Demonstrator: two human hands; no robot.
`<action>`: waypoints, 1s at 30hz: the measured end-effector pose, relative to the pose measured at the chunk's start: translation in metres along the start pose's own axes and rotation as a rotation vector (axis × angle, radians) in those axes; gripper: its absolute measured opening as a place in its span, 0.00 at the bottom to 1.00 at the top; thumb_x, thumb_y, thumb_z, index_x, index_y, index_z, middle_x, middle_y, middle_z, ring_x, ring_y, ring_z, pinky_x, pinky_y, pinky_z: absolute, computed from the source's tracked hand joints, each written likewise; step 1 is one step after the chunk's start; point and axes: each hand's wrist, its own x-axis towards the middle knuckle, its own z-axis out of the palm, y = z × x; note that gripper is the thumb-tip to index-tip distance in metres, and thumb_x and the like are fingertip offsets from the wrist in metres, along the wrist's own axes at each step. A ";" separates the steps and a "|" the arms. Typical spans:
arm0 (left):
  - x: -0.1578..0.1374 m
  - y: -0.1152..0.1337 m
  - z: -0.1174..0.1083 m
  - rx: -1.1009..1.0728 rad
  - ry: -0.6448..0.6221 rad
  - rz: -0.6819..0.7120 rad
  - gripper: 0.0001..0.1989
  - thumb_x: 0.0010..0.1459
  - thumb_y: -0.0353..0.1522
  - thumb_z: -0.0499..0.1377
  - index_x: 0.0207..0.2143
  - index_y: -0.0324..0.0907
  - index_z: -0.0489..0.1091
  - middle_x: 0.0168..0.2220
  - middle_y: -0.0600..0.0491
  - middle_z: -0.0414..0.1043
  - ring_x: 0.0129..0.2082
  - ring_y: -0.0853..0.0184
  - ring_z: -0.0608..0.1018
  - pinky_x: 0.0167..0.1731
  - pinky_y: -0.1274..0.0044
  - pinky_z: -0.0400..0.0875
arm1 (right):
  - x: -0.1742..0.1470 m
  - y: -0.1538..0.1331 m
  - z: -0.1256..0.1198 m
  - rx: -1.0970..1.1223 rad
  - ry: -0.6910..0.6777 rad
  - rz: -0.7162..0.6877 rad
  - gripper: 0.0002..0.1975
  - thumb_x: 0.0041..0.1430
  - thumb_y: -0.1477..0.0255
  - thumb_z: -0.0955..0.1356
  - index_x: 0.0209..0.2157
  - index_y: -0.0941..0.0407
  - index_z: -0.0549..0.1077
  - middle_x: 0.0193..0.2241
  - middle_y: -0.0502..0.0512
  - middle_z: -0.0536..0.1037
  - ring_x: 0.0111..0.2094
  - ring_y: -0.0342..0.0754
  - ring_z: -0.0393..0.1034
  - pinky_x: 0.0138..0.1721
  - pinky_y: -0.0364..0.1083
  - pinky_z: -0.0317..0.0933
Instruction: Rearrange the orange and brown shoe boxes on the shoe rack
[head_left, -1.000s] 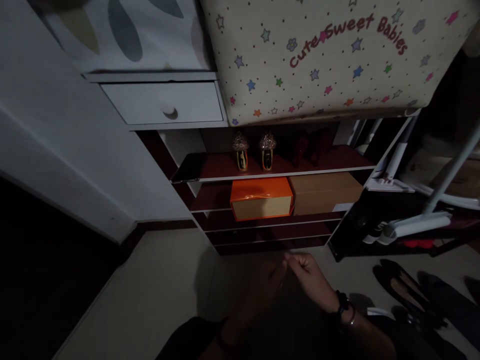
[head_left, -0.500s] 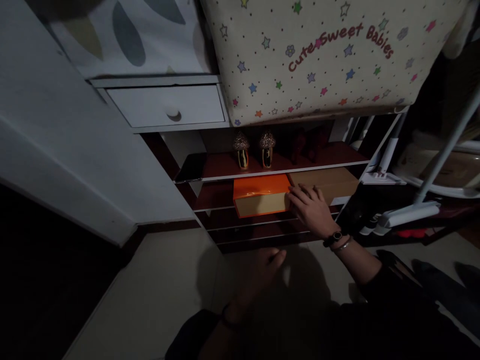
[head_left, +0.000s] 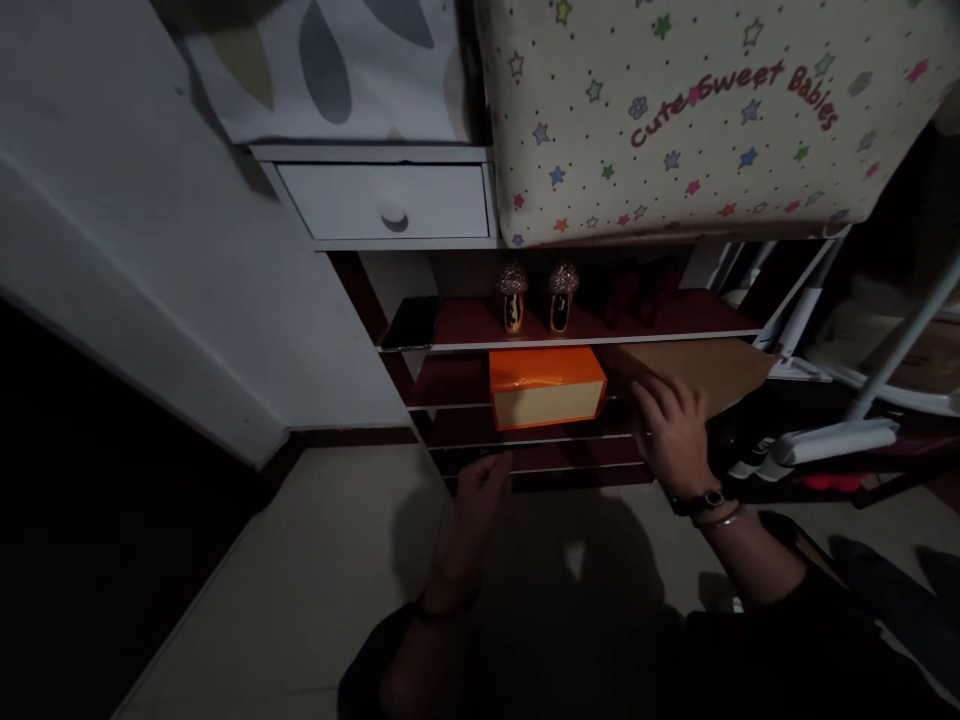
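While half a second earlier it had lain where the two boxes met, the right hand (head_left: 673, 432) now gripped the brown box (head_left: 709, 368), which stuck out askew from the second shelf (head_left: 450, 405) beside the orange box (head_left: 546, 388). The left hand (head_left: 480, 500), loosely curled and empty, had risen towards the shelves.

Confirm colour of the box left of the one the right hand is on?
Orange box, with a cream front face; head view. Right hand rests on the brown box.
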 end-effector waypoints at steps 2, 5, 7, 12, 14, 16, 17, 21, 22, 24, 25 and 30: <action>0.002 0.001 -0.003 -0.028 0.023 0.005 0.31 0.61 0.53 0.62 0.18 0.43 0.54 0.18 0.59 0.50 0.21 0.74 0.54 0.22 0.77 0.46 | 0.006 -0.019 0.006 0.179 -0.017 -0.028 0.26 0.71 0.73 0.63 0.69 0.58 0.66 0.64 0.69 0.71 0.68 0.66 0.61 0.70 0.70 0.53; 0.006 -0.001 -0.007 -0.068 0.061 0.009 0.32 0.60 0.53 0.64 0.18 0.44 0.54 0.17 0.60 0.49 0.19 0.74 0.54 0.22 0.77 0.47 | 0.014 -0.046 0.031 0.466 -0.080 0.107 0.36 0.69 0.71 0.63 0.75 0.62 0.52 0.67 0.72 0.66 0.68 0.64 0.62 0.67 0.63 0.62; 0.011 -0.006 -0.011 -0.091 0.111 0.026 0.31 0.61 0.51 0.64 0.18 0.44 0.54 0.17 0.60 0.51 0.19 0.74 0.55 0.21 0.78 0.49 | 0.018 -0.066 0.053 0.614 -0.087 0.326 0.44 0.66 0.69 0.65 0.77 0.66 0.43 0.68 0.77 0.63 0.68 0.67 0.61 0.67 0.66 0.61; 0.033 -0.023 -0.022 -0.102 0.271 0.113 0.21 0.60 0.50 0.64 0.28 0.43 0.67 0.28 0.54 0.70 0.30 0.69 0.73 0.31 0.78 0.68 | 0.015 -0.128 0.080 0.830 -0.177 0.393 0.51 0.63 0.69 0.67 0.76 0.70 0.35 0.73 0.81 0.50 0.75 0.67 0.48 0.74 0.67 0.49; 0.041 -0.026 -0.025 -0.094 0.300 0.096 0.21 0.59 0.51 0.65 0.42 0.44 0.73 0.45 0.48 0.77 0.45 0.62 0.79 0.42 0.74 0.75 | 0.014 -0.143 0.074 0.911 -0.278 0.255 0.51 0.62 0.70 0.68 0.78 0.66 0.38 0.75 0.76 0.49 0.77 0.64 0.44 0.75 0.64 0.48; 0.046 -0.027 -0.027 -0.089 0.275 0.061 0.27 0.60 0.52 0.64 0.55 0.47 0.71 0.62 0.45 0.71 0.60 0.56 0.75 0.51 0.69 0.76 | 0.014 -0.144 0.059 0.964 -0.337 0.102 0.49 0.62 0.71 0.68 0.78 0.61 0.43 0.75 0.70 0.52 0.76 0.60 0.47 0.76 0.62 0.49; 0.047 -0.026 -0.027 -0.081 0.250 0.050 0.29 0.61 0.52 0.64 0.59 0.49 0.70 0.66 0.46 0.67 0.65 0.54 0.71 0.54 0.67 0.75 | 0.015 -0.138 0.049 0.963 -0.320 0.044 0.46 0.64 0.71 0.68 0.78 0.58 0.45 0.75 0.68 0.54 0.76 0.59 0.49 0.75 0.62 0.50; 0.047 -0.025 -0.029 -0.072 0.215 0.049 0.30 0.64 0.51 0.62 0.63 0.49 0.69 0.70 0.44 0.63 0.70 0.51 0.67 0.61 0.62 0.72 | 0.014 -0.083 0.004 0.772 -0.003 0.043 0.37 0.71 0.71 0.65 0.77 0.52 0.49 0.72 0.64 0.60 0.73 0.57 0.55 0.73 0.63 0.55; 0.047 -0.026 -0.029 -0.081 0.221 0.049 0.30 0.63 0.51 0.62 0.63 0.48 0.69 0.70 0.44 0.64 0.70 0.51 0.67 0.62 0.61 0.71 | 0.011 -0.063 -0.005 0.702 0.076 0.071 0.36 0.72 0.70 0.65 0.76 0.52 0.51 0.71 0.65 0.62 0.71 0.59 0.57 0.72 0.64 0.56; 0.047 -0.028 -0.029 -0.099 0.224 0.047 0.30 0.63 0.51 0.63 0.62 0.48 0.69 0.70 0.45 0.64 0.70 0.51 0.67 0.65 0.61 0.69 | 0.001 -0.022 -0.017 0.532 0.222 0.131 0.34 0.71 0.67 0.67 0.74 0.55 0.56 0.66 0.69 0.67 0.67 0.63 0.62 0.68 0.67 0.59; 0.047 -0.029 -0.029 -0.104 0.225 0.046 0.30 0.64 0.51 0.62 0.62 0.48 0.69 0.70 0.45 0.64 0.70 0.51 0.67 0.66 0.61 0.67 | -0.005 -0.002 -0.021 0.437 0.253 0.163 0.33 0.71 0.66 0.68 0.72 0.57 0.58 0.64 0.70 0.68 0.66 0.65 0.63 0.67 0.68 0.59; 0.048 -0.034 -0.025 -0.082 0.250 0.061 0.29 0.64 0.51 0.63 0.61 0.47 0.69 0.68 0.44 0.66 0.68 0.53 0.69 0.66 0.62 0.67 | -0.021 0.061 -0.029 0.199 0.284 0.231 0.29 0.70 0.63 0.67 0.68 0.59 0.64 0.61 0.72 0.70 0.62 0.67 0.64 0.63 0.69 0.60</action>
